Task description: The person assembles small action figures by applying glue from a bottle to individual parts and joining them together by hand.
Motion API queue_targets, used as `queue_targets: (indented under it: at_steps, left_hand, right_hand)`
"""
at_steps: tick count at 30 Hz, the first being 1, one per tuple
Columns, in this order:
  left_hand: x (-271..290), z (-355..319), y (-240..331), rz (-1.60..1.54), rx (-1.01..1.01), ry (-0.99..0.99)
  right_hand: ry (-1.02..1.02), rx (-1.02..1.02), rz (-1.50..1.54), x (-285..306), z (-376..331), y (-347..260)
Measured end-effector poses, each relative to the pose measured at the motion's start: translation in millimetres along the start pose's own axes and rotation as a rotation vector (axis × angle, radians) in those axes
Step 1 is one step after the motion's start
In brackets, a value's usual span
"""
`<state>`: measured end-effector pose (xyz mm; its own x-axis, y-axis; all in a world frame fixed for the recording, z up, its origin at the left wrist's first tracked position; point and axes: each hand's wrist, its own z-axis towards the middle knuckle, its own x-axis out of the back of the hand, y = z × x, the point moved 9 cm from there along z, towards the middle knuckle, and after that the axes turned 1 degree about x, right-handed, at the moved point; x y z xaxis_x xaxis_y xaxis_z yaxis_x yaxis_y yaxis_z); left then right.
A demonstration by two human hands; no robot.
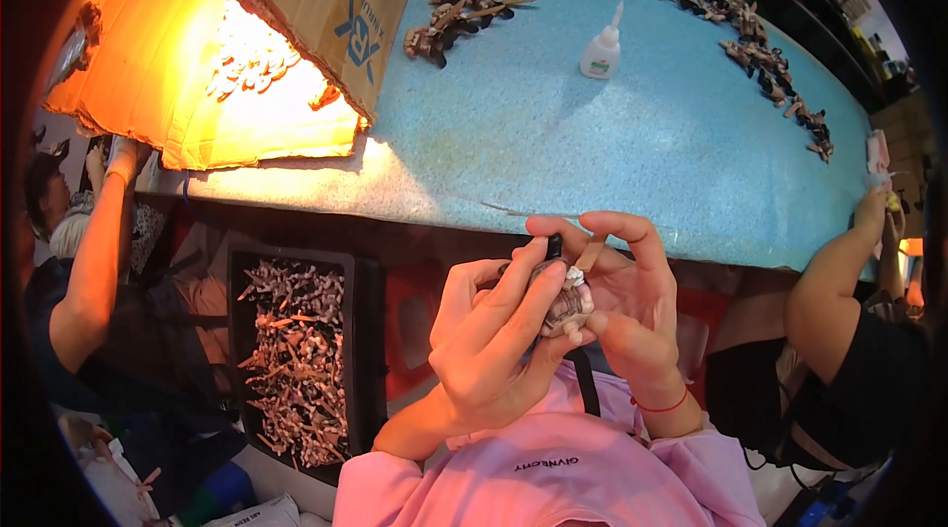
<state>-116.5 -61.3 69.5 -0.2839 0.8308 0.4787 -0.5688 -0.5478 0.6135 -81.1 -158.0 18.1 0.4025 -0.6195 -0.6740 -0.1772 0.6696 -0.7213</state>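
Observation:
Close in front of my chest, both hands hold a small painted figurine (569, 306) with a brown and cream body, a black part and a flat tan piece that sticks up. My left hand (494, 324) wraps its fingers over the figurine's left side and covers part of it. My right hand (637, 334) pinches it from the right between thumb and fingers, the index finger raised in a curve. Just beyond my fingertips, a thin rod (523, 212) lies along the near table edge. The figurine's finer details are too small to make out.
On the blue table (494, 132) stand a white nozzle bottle (600, 55), a figurine cluster (459, 18) and a figurine row (760, 58). A brightly lit cardboard box (365, 43) is at left. A black crate (367, 359) holds several figurines. Co-workers' arms (94, 260) (839, 265) flank me.

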Motion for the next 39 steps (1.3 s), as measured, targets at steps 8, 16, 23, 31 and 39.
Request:
queue_targets:
  at_steps: [8,16,23,31,39]
  left_hand:
    - [-2,2,2,0.001,-0.006,-0.013]
    - [-3,1,1,-0.024,-0.002,-0.017]
    - [-3,-1,1,-0.025,-0.006,-0.026]
    - [-3,-3,0,-0.035,0.000,-0.014]
    - [-2,-3,-23,-0.364,0.230,-0.022]
  right_hand:
    - [-0.003,0.000,-0.024,1,1,-3]
    - [0.002,0.004,-0.039,0,0,-4]
    - [0.002,0.006,-0.059,0,-2,-5]
    - [0.000,0.008,-0.081,-3,-2,-7]
    - [0.038,0.020,-0.231,-2,-4,-13]
